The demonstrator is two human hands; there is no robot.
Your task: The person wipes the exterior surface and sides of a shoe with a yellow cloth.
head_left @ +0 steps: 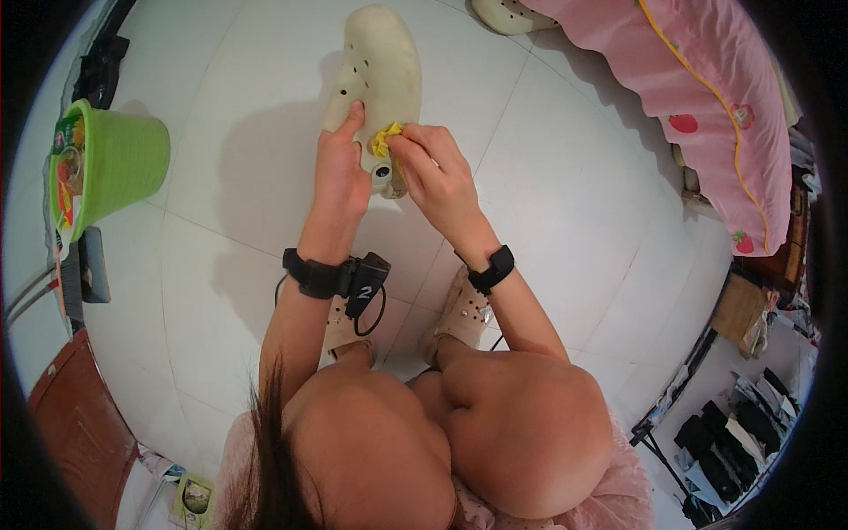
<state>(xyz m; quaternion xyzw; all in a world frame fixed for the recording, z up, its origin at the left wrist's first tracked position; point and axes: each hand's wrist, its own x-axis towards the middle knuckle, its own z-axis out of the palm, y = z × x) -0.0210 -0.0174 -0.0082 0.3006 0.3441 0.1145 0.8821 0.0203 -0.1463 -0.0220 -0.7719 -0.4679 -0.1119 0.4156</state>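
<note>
A cream clog (382, 66) with small holes is held out over the floor, its toe pointing away from me. My left hand (343, 172) grips it near the heel end, the thumb lying along its side. Pinched in the fingers of my right hand (437, 177) is a crumpled yellow piece of cloth or paper (387, 140), pressed against the clog near the strap. A round dark rivet (382, 171) shows on the strap. The heel is partly covered by my hands.
A green bin (128, 163) with wrappers in it stands at the left. At the upper right hangs a pink cloth (680, 79) with strawberries, another cream clog (512, 15) by its edge. Clogs (464, 314) are on my feet. Dark folded items (720, 450) lie at the lower right.
</note>
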